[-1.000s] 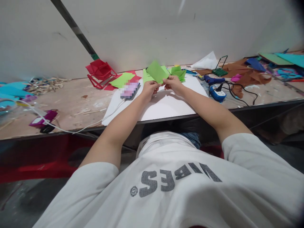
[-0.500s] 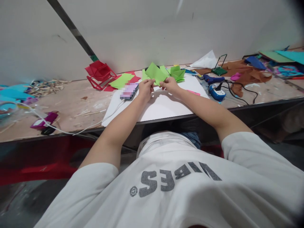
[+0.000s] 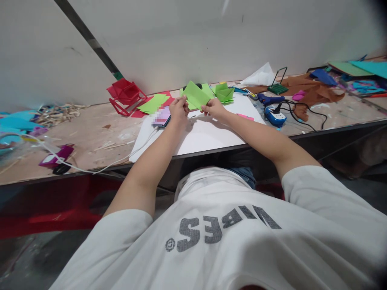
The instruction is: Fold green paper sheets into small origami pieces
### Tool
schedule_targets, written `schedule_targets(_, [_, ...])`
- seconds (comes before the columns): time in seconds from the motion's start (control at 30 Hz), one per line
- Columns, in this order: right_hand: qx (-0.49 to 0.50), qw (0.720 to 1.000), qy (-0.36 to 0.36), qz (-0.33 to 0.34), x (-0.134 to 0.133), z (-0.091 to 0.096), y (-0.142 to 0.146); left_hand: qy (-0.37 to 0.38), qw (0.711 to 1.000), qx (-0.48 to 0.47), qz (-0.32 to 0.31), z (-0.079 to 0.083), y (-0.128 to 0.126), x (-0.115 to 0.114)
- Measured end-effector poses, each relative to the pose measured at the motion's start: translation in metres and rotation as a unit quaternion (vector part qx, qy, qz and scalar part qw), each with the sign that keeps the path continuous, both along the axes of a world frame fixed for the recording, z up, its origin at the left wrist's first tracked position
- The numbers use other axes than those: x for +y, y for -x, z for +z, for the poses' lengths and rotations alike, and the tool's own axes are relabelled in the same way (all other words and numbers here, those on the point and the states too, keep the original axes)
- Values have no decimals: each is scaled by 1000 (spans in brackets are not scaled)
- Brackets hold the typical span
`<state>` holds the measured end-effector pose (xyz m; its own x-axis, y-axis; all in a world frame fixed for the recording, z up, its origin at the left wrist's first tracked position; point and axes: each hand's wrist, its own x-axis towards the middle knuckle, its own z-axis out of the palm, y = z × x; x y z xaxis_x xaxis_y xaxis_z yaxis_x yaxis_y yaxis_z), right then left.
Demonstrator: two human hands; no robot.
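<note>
Above a white board [image 3: 217, 131] a folded piece of light green paper [image 3: 196, 95] is held up. My right hand [image 3: 214, 108] pinches its lower right edge between thumb and fingers. At the paper's left edge my left hand [image 3: 180, 108] is closed, the fingertips pinching near its corner. Behind the paper lie more green sheets and a dark object that is mostly hidden. A folded green paper shape [image 3: 224, 93] stands just beyond my right hand. Beside my left hand lies a phone [image 3: 161, 117] with a white cable.
A red folded chair model [image 3: 125, 96] stands back left, near loose green sheets [image 3: 154, 104] and red paper. To the right are a blue glue gun [image 3: 270, 99], a blue power socket [image 3: 275, 117] with black cable, and brown scraps [image 3: 320, 96]. Wooden sticks [image 3: 66, 112] lie left.
My left hand has moved left and slightly up along the paper's edge, apart from my right hand. The green paper has turned a little and its left side shows more. My right hand barely moved.
</note>
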<state>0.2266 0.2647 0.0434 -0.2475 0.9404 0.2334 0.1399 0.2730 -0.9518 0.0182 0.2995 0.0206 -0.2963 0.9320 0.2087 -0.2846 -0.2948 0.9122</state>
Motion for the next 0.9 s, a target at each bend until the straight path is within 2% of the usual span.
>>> schedule_targets(0.2, [-20, 1000, 6, 0, 1, -6, -5, 17, 999, 41, 9, 12, -11, -16])
schedule_targets(0.37, [-38, 999, -12, 15, 2, -10, -3, 29, 997, 68, 14, 13, -6, -16])
schedule_targets(0.57, [-49, 998, -32, 19, 12, -18, -2, 26, 999, 32, 8, 7, 2, -4])
schedule_targets(0.7, [-66, 996, -46, 32, 13, -20, -4, 50, 998, -12, 31, 6, 0, -2])
schedule_targets(0.8, [-114, 990, -78, 17, 10, -20, -7, 54, 998, -3, 37, 5, -6, -7])
schedule_targets(0.9, [-220, 964, -151, -23, 5, -19, -8, 50, 999, 4, 6, 1, -19, -15])
